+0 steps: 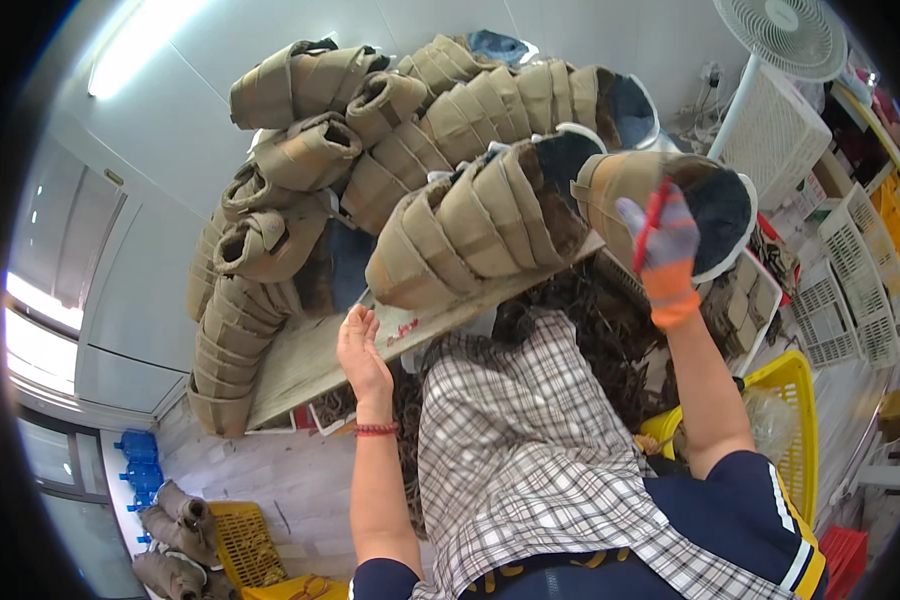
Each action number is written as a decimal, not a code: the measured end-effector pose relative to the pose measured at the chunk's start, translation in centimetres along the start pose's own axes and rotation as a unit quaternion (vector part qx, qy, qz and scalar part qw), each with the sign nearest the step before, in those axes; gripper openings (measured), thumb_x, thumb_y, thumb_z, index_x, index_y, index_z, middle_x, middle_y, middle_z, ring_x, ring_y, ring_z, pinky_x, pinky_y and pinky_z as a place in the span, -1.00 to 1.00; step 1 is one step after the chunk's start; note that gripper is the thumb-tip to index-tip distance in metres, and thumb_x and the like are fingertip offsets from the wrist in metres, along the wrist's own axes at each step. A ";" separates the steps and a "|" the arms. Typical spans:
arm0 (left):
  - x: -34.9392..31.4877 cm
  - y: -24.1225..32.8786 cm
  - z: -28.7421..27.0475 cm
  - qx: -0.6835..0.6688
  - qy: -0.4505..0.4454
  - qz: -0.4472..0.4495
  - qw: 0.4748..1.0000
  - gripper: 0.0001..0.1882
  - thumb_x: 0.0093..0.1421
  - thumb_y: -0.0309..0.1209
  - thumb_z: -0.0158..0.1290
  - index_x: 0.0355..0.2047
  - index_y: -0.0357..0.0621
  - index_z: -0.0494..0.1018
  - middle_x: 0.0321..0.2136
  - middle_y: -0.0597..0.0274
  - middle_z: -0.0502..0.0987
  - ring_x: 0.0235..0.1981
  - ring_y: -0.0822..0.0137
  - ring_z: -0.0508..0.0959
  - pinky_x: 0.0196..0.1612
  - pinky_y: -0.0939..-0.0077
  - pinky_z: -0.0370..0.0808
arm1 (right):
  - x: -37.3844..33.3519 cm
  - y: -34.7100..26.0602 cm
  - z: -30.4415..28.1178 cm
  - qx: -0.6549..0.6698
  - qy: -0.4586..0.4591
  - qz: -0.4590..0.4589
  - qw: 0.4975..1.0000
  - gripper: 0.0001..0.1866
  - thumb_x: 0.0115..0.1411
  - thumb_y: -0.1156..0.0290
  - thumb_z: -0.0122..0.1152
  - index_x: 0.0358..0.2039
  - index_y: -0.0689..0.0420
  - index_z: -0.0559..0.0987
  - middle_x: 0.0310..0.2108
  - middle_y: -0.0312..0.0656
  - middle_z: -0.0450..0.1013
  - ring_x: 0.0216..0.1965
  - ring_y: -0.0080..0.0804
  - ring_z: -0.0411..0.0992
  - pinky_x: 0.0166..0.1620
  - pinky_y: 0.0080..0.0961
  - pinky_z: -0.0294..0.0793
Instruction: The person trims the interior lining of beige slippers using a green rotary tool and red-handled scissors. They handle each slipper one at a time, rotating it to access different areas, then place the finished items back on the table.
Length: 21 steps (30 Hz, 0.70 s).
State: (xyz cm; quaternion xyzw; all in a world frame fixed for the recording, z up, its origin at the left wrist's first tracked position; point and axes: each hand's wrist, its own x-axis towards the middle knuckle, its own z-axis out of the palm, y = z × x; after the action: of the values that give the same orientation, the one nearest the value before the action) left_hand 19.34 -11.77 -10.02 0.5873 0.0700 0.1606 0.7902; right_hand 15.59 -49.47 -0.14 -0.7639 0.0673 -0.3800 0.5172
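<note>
My right hand (670,250) wears a grey glove with an orange cuff. Its fingers are closed round a slim red tool (652,225), whose exact kind I cannot make out. Right beside it is a tan shoe upper (610,190) with a dark furry and blue inside, at the right end of the board. My bare left hand (363,355) is raised at the front edge of the wooden board (310,370), fingers stretched and nothing seen in them. Between the hands, a row of nested tan uppers (480,225) lies on the board.
More stacked uppers (510,105) are piled behind and to the left. Dark scraps (610,350) lie beneath the board. A yellow basket (790,410) is at my right, a yellow crate (250,545) at lower left, and a white fan (780,35) at far right.
</note>
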 end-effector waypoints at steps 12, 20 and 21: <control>8.6 -0.8 4.8 -0.110 -0.263 -0.187 0.940 -0.48 0.20 -0.05 0.06 0.01 -0.16 0.42 -0.09 0.28 0.52 -0.07 0.37 0.49 0.03 0.41 0.39 | 5.9 7.9 10.6 0.349 -0.332 0.212 0.850 -0.47 -0.11 0.50 0.24 -0.03 0.26 0.46 -0.14 -0.18 0.49 -0.11 -0.38 0.45 0.01 -0.47 0.40; 7.8 -3.4 2.9 0.052 -0.005 -0.061 0.997 -0.57 0.12 -0.21 0.21 -0.12 -0.22 0.40 -0.22 0.27 0.49 -0.27 0.43 0.46 -0.22 0.52 0.42 | 2.3 14.5 13.4 0.177 -0.196 0.126 0.956 -0.68 0.20 0.40 0.16 -0.06 0.26 0.46 -0.09 -0.22 0.43 -0.07 -0.49 0.37 0.01 -0.55 0.36; 7.7 -2.9 2.2 0.155 0.027 -0.006 0.988 -0.56 0.11 -0.20 0.21 -0.13 -0.22 0.38 -0.24 0.28 0.46 -0.25 0.43 0.43 -0.20 0.52 0.40 | 2.2 14.2 12.9 0.207 -0.187 0.077 0.957 -0.66 0.21 0.37 0.16 -0.04 0.25 0.44 -0.11 -0.25 0.43 -0.09 -0.52 0.36 -0.03 -0.58 0.36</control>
State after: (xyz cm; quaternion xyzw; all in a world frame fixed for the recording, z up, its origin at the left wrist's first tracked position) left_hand 27.69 -11.96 -11.51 0.6974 0.1189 0.1585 0.6888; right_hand 29.70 -47.50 -13.24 -0.6902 -0.0519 -0.1953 0.6949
